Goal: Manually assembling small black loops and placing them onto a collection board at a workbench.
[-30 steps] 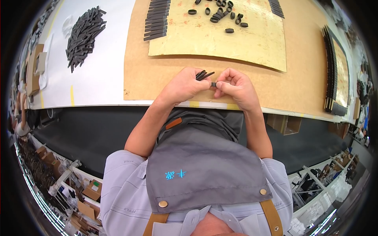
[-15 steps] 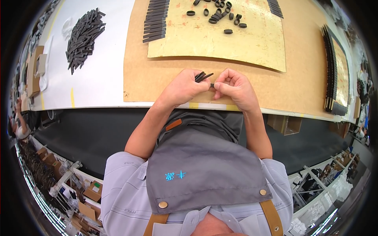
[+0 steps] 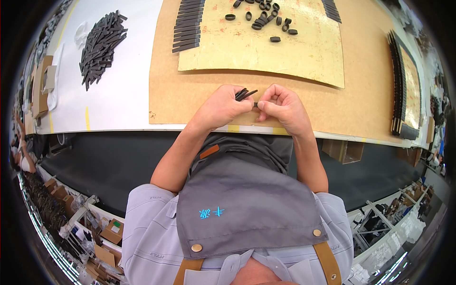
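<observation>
My left hand [image 3: 222, 108] is closed around a small bunch of black strips [image 3: 245, 94], whose ends stick out between thumb and fingers toward the right. Between the two hands a short dark strip [image 3: 255, 104] spans the gap, its left end at my left fingertips. The thumb and forefinger of my right hand [image 3: 286, 109] pinch its other end, while the remaining fingers are curled. Both hands are just above the near edge of the brown board [image 3: 180, 102]. Most of each strip is hidden by my fingers.
Beyond my hands lies a yellowish sheet [image 3: 228, 59] bearing several black loops [image 3: 275, 39], with a row of flat black strips [image 3: 186, 37] along its left edge. A heap of black strips [image 3: 102, 50] sits at the left. Another lined sheet [image 3: 409, 85] is at the right.
My hands stay almost in place, still joined by the short strip. At the far left edge, another person's arm has shifted slightly.
</observation>
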Action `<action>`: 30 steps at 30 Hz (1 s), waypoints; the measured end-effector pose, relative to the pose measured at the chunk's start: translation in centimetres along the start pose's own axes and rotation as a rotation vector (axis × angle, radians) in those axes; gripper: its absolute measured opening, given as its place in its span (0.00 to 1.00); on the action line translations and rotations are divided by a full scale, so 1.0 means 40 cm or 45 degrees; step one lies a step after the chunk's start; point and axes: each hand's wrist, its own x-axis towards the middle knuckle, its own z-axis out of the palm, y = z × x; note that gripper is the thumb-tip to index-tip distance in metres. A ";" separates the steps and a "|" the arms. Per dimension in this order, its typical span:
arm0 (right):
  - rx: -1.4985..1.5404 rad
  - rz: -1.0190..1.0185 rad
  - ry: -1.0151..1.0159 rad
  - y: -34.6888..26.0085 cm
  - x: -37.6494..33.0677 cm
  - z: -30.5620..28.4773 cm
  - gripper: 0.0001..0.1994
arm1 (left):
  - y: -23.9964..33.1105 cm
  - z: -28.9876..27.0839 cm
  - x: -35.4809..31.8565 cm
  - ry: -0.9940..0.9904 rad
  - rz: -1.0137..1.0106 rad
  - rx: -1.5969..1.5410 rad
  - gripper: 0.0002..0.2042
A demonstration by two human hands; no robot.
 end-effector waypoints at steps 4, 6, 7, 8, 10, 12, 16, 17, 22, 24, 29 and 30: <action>-0.010 0.000 -0.001 0.001 0.000 0.000 0.05 | 0.000 0.000 -0.001 0.000 0.000 -0.020 0.07; -0.021 0.006 0.004 -0.002 0.000 0.003 0.05 | -0.001 0.001 -0.001 0.000 0.005 -0.021 0.07; -0.021 0.006 0.005 -0.001 0.000 0.002 0.05 | 0.000 0.001 -0.001 -0.001 0.010 -0.021 0.07; -0.028 0.004 0.007 0.001 0.000 0.001 0.05 | 0.005 0.003 -0.003 -0.002 0.010 -0.021 0.07; -0.035 0.001 0.009 0.002 0.000 0.001 0.05 | 0.017 0.007 -0.008 0.035 -0.016 -0.012 0.08; -0.027 0.023 0.013 0.001 -0.001 0.004 0.05 | 0.002 0.004 -0.002 0.013 0.017 -0.001 0.07; -0.012 0.046 -0.003 0.001 -0.002 0.010 0.05 | -0.011 0.009 0.002 -0.019 0.101 -0.031 0.05; -0.030 0.038 -0.017 0.002 -0.002 0.009 0.04 | -0.011 0.010 0.001 -0.021 0.101 -0.031 0.05; -0.279 0.070 -0.100 -0.019 -0.004 0.004 0.06 | -0.015 0.006 -0.002 -0.008 0.138 -0.011 0.05; -0.560 0.188 -0.256 -0.035 -0.005 -0.001 0.12 | -0.011 0.004 -0.007 -0.016 0.149 0.018 0.05; -0.557 0.192 -0.183 -0.040 -0.009 0.010 0.15 | -0.008 0.001 -0.010 -0.041 0.183 0.040 0.05; -0.560 0.134 -0.132 -0.032 -0.010 0.009 0.14 | -0.004 -0.001 -0.011 -0.033 0.170 0.041 0.05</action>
